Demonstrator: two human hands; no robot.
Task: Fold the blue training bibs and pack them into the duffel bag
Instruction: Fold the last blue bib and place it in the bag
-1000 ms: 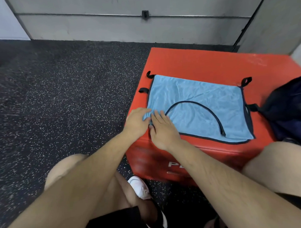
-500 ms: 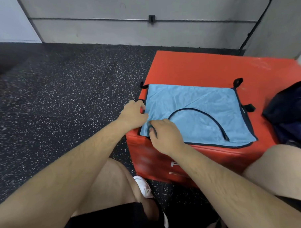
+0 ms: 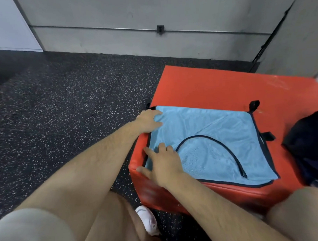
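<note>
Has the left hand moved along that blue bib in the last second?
Yes. The left hand went from beside the right hand at the red box's near corner, along the blue bib's left edge, to its far corner.

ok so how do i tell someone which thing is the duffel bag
Find the big red padded box by the grey wall, with a pale blue bib spread flat on top. The duffel bag is at the box's right side, partly cut off by the picture's edge. It is the only dark navy, bulky, slumped thing there, unlike the flat bib with its black trim.
</note>
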